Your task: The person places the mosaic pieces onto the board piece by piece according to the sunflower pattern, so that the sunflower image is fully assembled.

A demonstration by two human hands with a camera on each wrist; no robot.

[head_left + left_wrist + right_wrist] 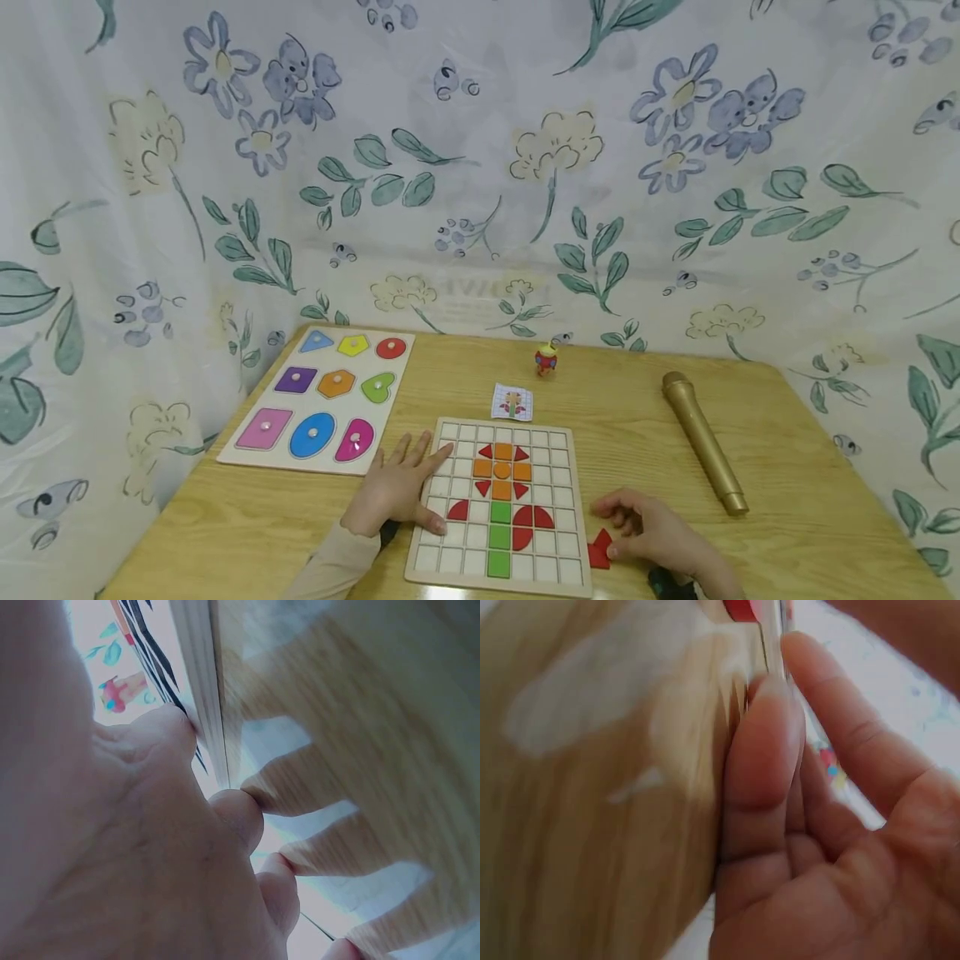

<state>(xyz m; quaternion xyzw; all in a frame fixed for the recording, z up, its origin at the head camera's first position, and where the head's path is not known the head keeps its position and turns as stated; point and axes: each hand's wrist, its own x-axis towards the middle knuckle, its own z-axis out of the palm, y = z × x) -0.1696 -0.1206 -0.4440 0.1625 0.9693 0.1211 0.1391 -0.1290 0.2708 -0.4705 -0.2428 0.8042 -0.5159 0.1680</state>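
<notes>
My left hand (393, 487) rests with spread fingers on the left edge of a wooden grid board (441, 575). Orange pieces (502, 451), small red triangles (521, 490), green squares (499, 537) and red quarter-circles (523, 540) sit in its cells. A lone red quarter-circle (458, 510) lies near my left thumb. Off the board's right edge are loose red pieces (599, 554). My right hand (660, 533) is beside them, thumb at their edge and fingers loosely bent. In the right wrist view, a bit of red (742, 609) shows at the top; nothing appears gripped.
A white knob puzzle board (285, 425) with coloured shapes lies at the left. Behind the grid board are a small picture card (512, 402) and a toy figure (546, 359). A gold microphone (705, 442) lies at the right. A floral curtain (480, 208) hangs behind the table.
</notes>
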